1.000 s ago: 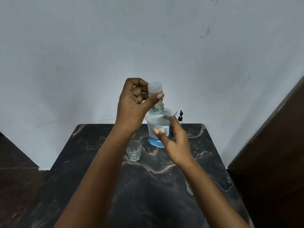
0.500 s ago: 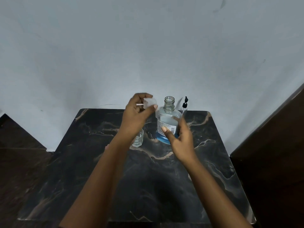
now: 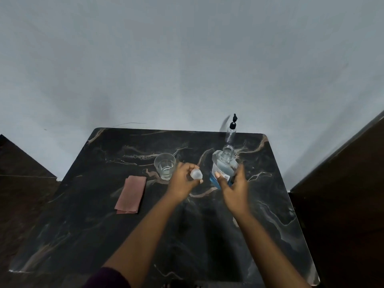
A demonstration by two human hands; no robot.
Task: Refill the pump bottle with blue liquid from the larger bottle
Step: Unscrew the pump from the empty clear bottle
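The larger clear bottle (image 3: pixel 223 166) stands uncapped on the dark marble table (image 3: pixel 104 225), with blue liquid low in its base. My right hand (image 3: pixel 233 187) wraps around its lower body. My left hand (image 3: pixel 184 179) holds the bottle's translucent cap (image 3: pixel 196 173) low over the table, just left of the bottle. The small clear pump bottle (image 3: pixel 231 133) with a black pump top stands at the table's far edge, behind the larger bottle.
A clear drinking glass (image 3: pixel 164 165) stands left of my left hand. A folded pinkish cloth (image 3: pixel 131 193) lies further left. A grey wall rises behind the table. Dark furniture (image 3: pixel 342 194) borders the right side.
The cap came off the larger bottle in my left hand, which then dropped down toward the table. The view tilted downward, revealing the cloth. My right hand stayed on the bottle.
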